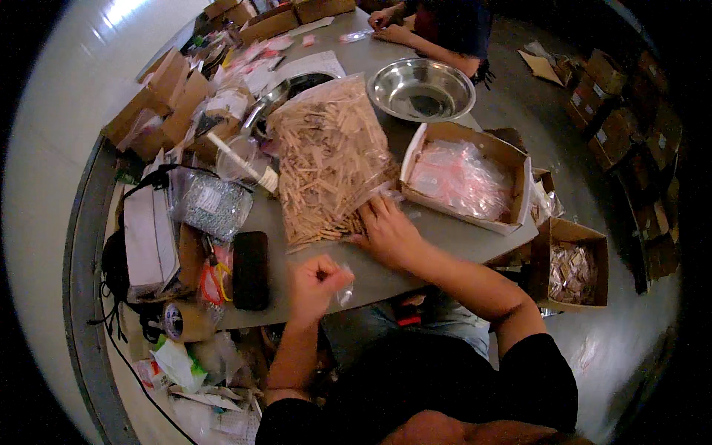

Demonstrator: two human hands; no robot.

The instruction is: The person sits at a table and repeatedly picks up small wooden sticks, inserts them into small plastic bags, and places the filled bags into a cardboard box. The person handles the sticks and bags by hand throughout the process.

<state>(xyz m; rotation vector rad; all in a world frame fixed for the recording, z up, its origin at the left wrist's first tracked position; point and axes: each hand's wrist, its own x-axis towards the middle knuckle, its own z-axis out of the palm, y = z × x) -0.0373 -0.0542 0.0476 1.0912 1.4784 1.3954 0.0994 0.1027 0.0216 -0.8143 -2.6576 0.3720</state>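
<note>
A large clear bag (326, 159) full of small, flat wooden pieces, like mini clothespins, lies on the table in front of me. My right hand (391, 235) rests at its lower right edge, fingers stretched out over the pieces there. Nearer to me, my left hand (317, 285) is closed in a pinch on a small clear plastic bag (345, 288), which hangs beside the thumb. Blur keeps me from telling if anything is inside that little bag.
Right of the big bag stands a carton (475, 182) of clear bags with red edges, behind it a steel bowl (421, 89). A black case (251, 270), scissors (215, 278) and a bag of metal bits (211, 204) lie left. Another person's hand (393, 33) works across the table.
</note>
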